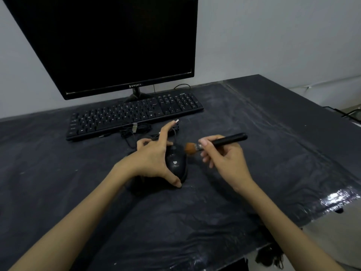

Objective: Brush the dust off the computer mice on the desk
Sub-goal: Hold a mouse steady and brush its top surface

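- Left hand point(151, 161) grips the mouse point(175, 163) between thumb and curled fingers (index finger raised).
- Right hand point(224, 155) pinches the brush point(218, 144), bristles beside the mouse's front.

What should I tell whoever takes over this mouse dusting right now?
Left hand grips the black mouse on the desk, thumb at its near end, index finger straight.
Right hand holds the brush, bristles beside the mouse's front right edge.
Done: cannot tell how much is brushed.
Left: finish this mouse. No second mouse clearly shows; something dark lies under the left hand.
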